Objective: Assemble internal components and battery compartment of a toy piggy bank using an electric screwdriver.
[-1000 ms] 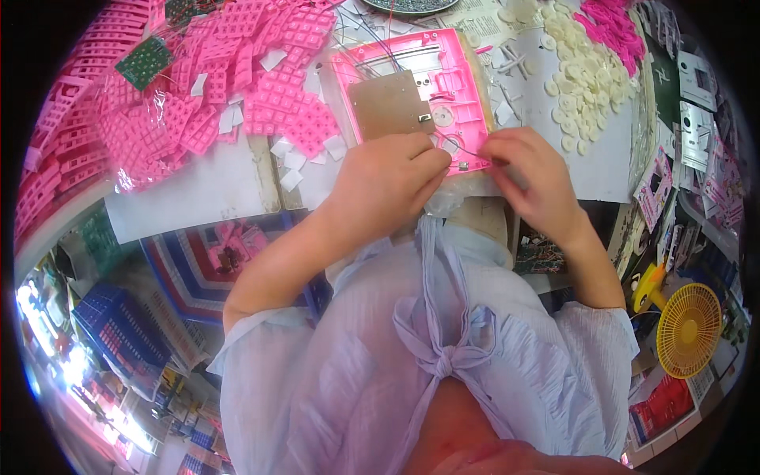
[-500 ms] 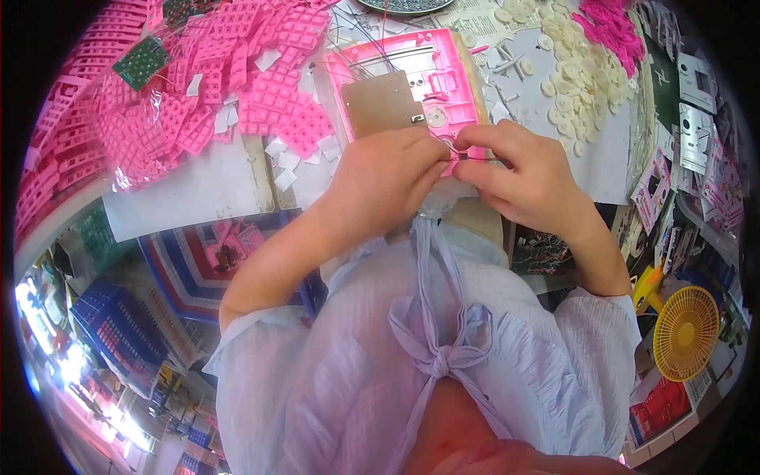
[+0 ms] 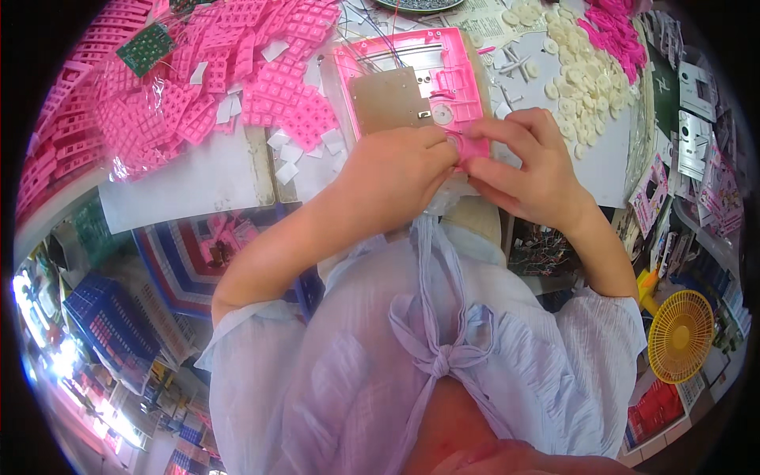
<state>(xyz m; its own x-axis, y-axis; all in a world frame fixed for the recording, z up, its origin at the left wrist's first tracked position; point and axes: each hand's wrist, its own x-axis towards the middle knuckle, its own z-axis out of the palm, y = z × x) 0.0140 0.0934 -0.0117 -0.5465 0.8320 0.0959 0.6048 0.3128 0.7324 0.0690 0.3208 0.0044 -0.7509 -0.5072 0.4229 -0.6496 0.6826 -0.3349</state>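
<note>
Bright o'all, blown-out glare lower L, strong fisheye bend, blk corners, rim areas a bit soft

Before you, the shallow pink plastic casing (image 3: 459, 101) lay slightly turned with its ribbed inside facing up, while the flat brown board (image 3: 388, 99) covered part of its left side.

Yellow fan (image 3: 680, 336) (round grille), blue basket (image 3: 111, 318)

Forearms (image 3: 277, 257) angled inward, left hand (image 3: 396, 168) palm down, right hand (image 3: 546, 172) close beside, fingers (image 3: 499, 133) bent
</note>
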